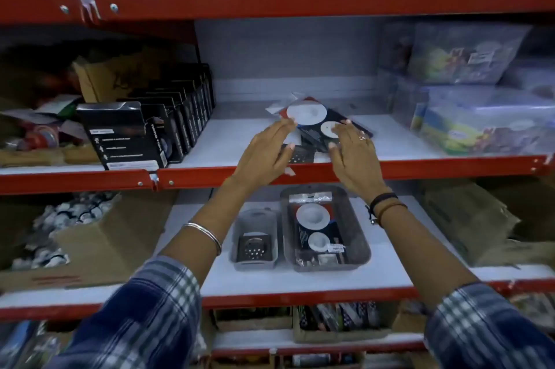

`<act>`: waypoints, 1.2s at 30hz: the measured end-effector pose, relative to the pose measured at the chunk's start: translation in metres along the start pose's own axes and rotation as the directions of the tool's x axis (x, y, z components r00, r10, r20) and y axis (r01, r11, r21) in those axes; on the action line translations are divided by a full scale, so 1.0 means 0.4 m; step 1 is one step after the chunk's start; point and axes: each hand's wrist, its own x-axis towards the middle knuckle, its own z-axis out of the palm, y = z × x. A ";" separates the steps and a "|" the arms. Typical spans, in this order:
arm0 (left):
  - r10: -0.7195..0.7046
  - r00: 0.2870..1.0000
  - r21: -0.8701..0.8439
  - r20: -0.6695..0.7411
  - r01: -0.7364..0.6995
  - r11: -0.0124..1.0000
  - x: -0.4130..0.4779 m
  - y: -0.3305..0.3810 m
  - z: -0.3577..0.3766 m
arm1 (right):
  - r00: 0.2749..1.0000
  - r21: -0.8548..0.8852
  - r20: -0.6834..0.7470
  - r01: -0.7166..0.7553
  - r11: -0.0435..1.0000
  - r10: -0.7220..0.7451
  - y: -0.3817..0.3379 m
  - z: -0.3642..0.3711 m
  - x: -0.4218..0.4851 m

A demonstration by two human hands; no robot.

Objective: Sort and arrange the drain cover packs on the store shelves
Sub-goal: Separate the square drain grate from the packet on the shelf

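Reaching over the red-edged shelf (420, 168), both hands' grips spread apart flank the drain cover packs (312, 116).

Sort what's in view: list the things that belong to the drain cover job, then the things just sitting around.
Job:
- loose pile of clear-bagged drain cover packs with white discs
- large grey plastic tray
- small grey plastic tray
- left hand
- right hand

Lying about:
- row of black cardboard boxes
- brown cardboard carton
- clear plastic tubs
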 end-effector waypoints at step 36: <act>-0.189 0.701 0.058 0.688 0.206 0.977 0.218 -0.285 0.035 | 0.751 0.118 0.648 0.071 0.990 -0.131 0.158 0.027 0.325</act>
